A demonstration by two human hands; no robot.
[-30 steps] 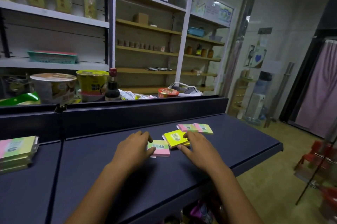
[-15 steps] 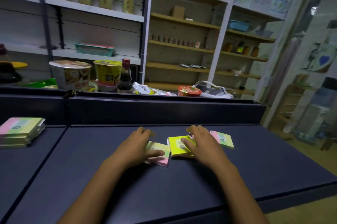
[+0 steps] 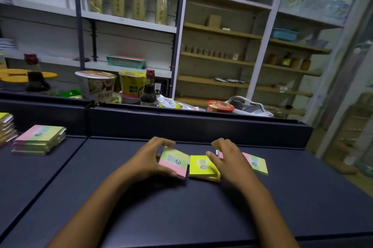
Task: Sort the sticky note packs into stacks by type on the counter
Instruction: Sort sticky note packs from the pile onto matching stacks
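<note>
My left hand (image 3: 148, 159) grips a pink-and-green sticky note pack (image 3: 175, 161), tilted up off the dark counter (image 3: 181, 207). Right beside it lies a yellow pack (image 3: 201, 166) on a small yellow pile. My right hand (image 3: 228, 159) rests over the yellow pile's right side, fingers curled, thumb on the yellow pack. Behind that hand lies another pink-and-green pack (image 3: 255, 162), partly hidden. A stack of pink-and-green packs (image 3: 39, 138) stands at the left of the counter. A second stack (image 3: 6, 128) shows at the left edge.
A raised dark ledge (image 3: 191, 124) runs along the back of the counter. Behind it stand noodle cups (image 3: 96, 85), a dark sauce bottle (image 3: 148, 91) and a red bowl (image 3: 220, 106). Shelves fill the wall behind.
My left hand has closed round the pink-and-green pack and tipped it up off the counter. My right hand has stayed on the yellow pile. The view has swung left.
</note>
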